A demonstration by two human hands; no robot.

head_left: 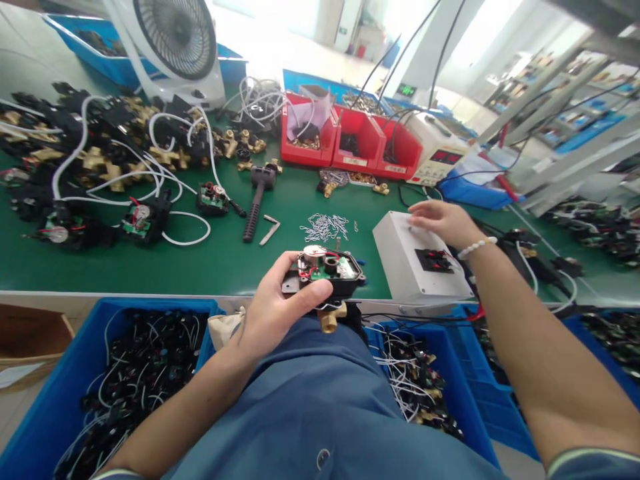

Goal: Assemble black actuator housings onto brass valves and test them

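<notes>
My left hand (280,300) is wrapped round a black valve actuator (340,287) at the front edge of the bench. Its housing is uncovered, showing a green circuit board, a round silvery cell and red wires. A brass valve body (330,319) sticks out underneath. My right hand (443,223) is over the top of a white box (400,267), its fingers stretched out and a little apart near the box's far left edge. What the fingertips touch there is hard to make out. A black socket (436,261) with red parts is set in the box near my wrist.
On the green bench (225,263) lie metal clips (325,227), a black mallet (259,200) and a hex key (270,230). Wired valve units (100,147) are heaped left. Red bins (310,143), a power supply (435,150) and a fan (175,40) stand behind. Blue crates (105,313) flank my lap.
</notes>
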